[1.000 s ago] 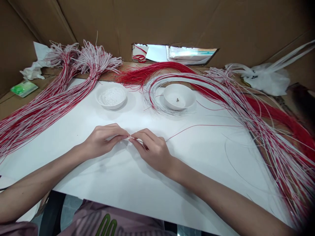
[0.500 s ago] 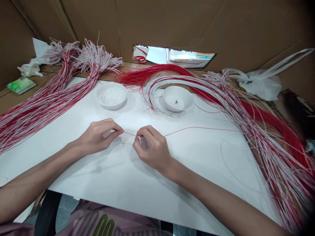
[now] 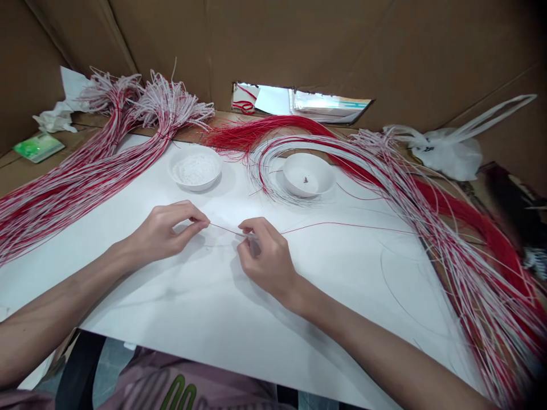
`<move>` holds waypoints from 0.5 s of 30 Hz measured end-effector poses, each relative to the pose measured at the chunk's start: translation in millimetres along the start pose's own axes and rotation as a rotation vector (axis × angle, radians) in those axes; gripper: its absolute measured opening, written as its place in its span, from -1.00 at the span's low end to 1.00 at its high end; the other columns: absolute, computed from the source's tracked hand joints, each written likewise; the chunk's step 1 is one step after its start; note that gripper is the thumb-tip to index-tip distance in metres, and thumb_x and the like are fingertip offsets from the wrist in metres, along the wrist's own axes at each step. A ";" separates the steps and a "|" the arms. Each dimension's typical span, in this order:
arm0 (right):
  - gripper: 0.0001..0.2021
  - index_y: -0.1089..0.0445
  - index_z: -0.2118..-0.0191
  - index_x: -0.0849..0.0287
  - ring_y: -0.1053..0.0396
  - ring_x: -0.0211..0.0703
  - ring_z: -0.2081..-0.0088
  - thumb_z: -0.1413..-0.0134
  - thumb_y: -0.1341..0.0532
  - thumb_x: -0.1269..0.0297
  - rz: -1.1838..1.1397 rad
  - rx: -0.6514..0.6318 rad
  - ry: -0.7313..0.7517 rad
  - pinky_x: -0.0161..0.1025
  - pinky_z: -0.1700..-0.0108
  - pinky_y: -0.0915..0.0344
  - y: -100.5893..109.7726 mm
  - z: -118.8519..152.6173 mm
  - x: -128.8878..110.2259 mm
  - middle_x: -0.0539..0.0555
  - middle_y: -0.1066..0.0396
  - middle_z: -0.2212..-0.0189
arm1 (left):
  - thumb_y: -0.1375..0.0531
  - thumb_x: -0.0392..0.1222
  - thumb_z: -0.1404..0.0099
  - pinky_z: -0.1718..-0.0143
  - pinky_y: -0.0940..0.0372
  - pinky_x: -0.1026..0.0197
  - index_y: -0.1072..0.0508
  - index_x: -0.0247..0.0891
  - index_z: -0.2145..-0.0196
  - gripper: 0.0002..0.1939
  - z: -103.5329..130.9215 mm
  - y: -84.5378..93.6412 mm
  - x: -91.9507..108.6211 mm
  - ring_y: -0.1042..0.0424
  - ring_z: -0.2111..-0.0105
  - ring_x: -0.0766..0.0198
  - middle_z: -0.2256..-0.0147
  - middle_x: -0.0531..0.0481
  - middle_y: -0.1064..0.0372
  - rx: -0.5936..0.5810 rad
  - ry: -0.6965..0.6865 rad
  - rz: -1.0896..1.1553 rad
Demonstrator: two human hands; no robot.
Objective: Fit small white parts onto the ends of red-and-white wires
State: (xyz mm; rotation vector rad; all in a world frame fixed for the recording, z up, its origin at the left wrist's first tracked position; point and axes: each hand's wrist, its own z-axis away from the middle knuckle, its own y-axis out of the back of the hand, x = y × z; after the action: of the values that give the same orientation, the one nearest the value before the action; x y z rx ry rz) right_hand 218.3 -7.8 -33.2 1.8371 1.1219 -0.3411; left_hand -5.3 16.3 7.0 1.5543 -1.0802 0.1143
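Observation:
A thin red string (image 3: 224,229) runs taut between my hands over the white board (image 3: 192,319). My left hand (image 3: 175,230) pinches its left end between thumb and fingertips. My right hand (image 3: 267,250) is at the string's other side, index finger and thumb slightly apart around it, with something small and pale at the fingertips that is too small to name. Past my right hand the red string (image 3: 342,224) carries on rightward to the bundle of strings. Beyond my hands stand a white bowl of small white pieces (image 3: 196,168) and a second white bowl (image 3: 308,175) with a small dark speck.
Red and white string bundles lie at the left (image 3: 81,185) and right (image 3: 453,245). A red bundle (image 3: 273,124) curves behind the bowls. Cardboard walls (image 3: 290,40) enclose the back, with a plastic bag (image 3: 457,151) at right and a green packet (image 3: 38,146) at left.
My left hand has moved slightly left and away from my right hand, so more string shows between them. The right thumb and index finger are a little farther apart.

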 end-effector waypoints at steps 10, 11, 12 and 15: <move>-0.85 -0.33 0.27 0.21 -0.32 -0.29 0.39 -0.30 -0.04 0.47 -0.042 -0.183 0.138 -0.33 0.34 -0.30 -1.7 2.5 1.0 0.04 -0.37 0.39 | -0.16 -0.20 -0.34 0.16 -0.30 0.21 -0.46 -0.23 0.11 -0.81 0.9 -4.3 1.5 -0.42 0.19 0.21 0.22 -0.08 -0.47 -0.318 -0.014 0.052; -0.84 -0.32 0.26 0.21 -0.30 -0.29 0.39 -0.31 -0.03 0.47 -0.045 -0.186 0.118 -0.33 0.35 -0.29 -1.5 2.1 1.0 0.04 -0.35 0.38 | -0.19 -0.17 -0.32 0.14 -0.30 0.20 -0.46 -0.22 0.09 -0.79 0.0 -0.4 -0.4 -0.41 0.16 0.20 0.19 -0.08 -0.46 -0.365 -0.001 0.039; -0.84 -0.31 0.26 0.20 -0.28 -0.29 0.40 -0.31 -0.01 0.46 -0.049 -0.186 0.099 -0.34 0.36 -0.28 -1.4 1.7 1.0 0.04 -0.34 0.37 | -0.20 -0.15 -0.31 0.13 -0.29 0.20 -0.48 -0.20 0.10 -0.78 -0.8 3.1 -2.6 -0.40 0.15 0.19 0.17 -0.08 -0.44 -0.403 -0.001 0.030; -0.84 -0.28 0.26 0.19 -0.25 -0.30 0.41 -0.32 0.00 0.46 -0.059 -0.180 0.062 -0.34 0.38 -0.26 -1.5 0.9 0.9 0.04 -0.29 0.36 | -0.20 -0.16 -0.32 0.13 -0.28 0.22 -0.53 -0.16 0.15 -0.82 -1.3 8.4 -9.9 -0.39 0.17 0.21 0.17 -0.07 -0.41 -0.464 -0.036 0.047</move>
State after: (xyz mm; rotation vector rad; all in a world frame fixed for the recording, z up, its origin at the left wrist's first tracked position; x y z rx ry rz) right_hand 217.8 -7.8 -35.1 1.6683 1.2118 -0.2107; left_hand -15.9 23.8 7.6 1.1176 -1.0804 -0.1264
